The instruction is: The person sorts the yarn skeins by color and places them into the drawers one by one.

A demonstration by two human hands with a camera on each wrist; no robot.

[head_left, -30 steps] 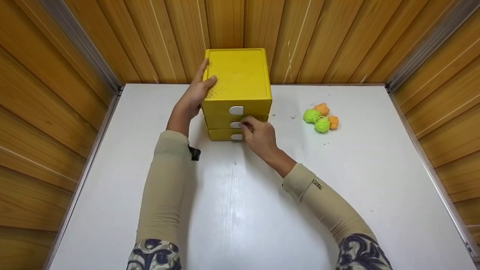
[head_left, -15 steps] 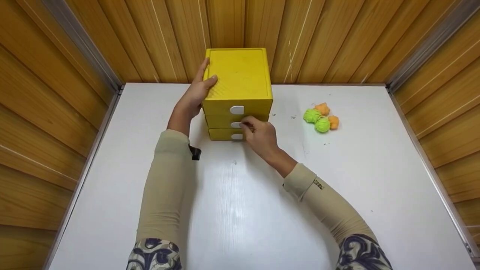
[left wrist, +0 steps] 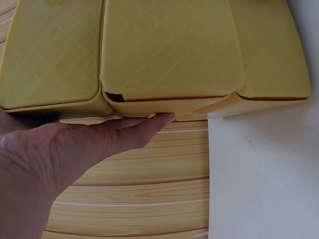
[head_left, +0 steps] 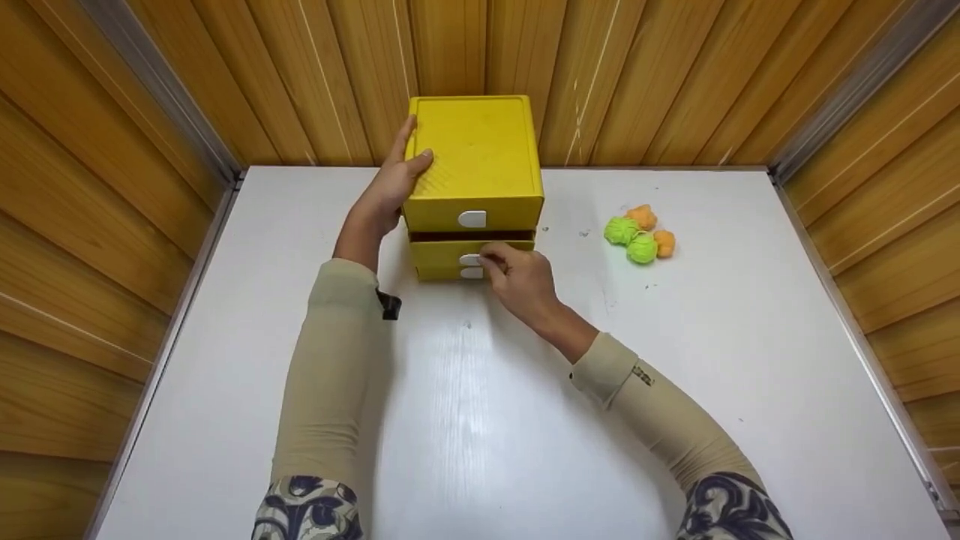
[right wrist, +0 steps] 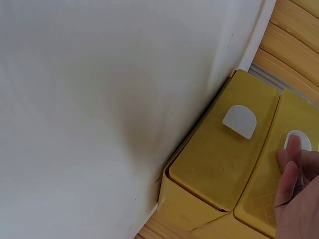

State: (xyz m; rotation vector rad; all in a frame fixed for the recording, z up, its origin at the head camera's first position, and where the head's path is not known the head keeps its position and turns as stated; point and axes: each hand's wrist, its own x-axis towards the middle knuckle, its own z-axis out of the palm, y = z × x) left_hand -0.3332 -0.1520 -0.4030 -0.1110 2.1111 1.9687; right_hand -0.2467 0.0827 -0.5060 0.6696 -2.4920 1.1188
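A yellow drawer cabinet [head_left: 472, 146] with three stacked drawers stands at the back of the white table. My left hand [head_left: 390, 184] lies along its left side, fingers extended and thumb on the top edge; in the left wrist view the hand [left wrist: 79, 149] rests flat against the cabinet's side. With thumb and fingers, my right hand [head_left: 525, 281] pinches the white tab [head_left: 470, 260] of the middle drawer [head_left: 435, 257]. That drawer sticks out a little, leaving a dark gap under the top drawer [head_left: 435, 216]. What lies inside it cannot be seen.
Right of the cabinet, two green crumpled balls [head_left: 642, 248] and two orange ones [head_left: 664, 243] sit close together on the white table [head_left: 465, 420]. Wood-patterned panels [head_left: 645, 82] rise behind and on both sides.
The middle drawer has slid slightly out toward me, with my right hand drawing back on its tab. My left hand stays in place on the cabinet.
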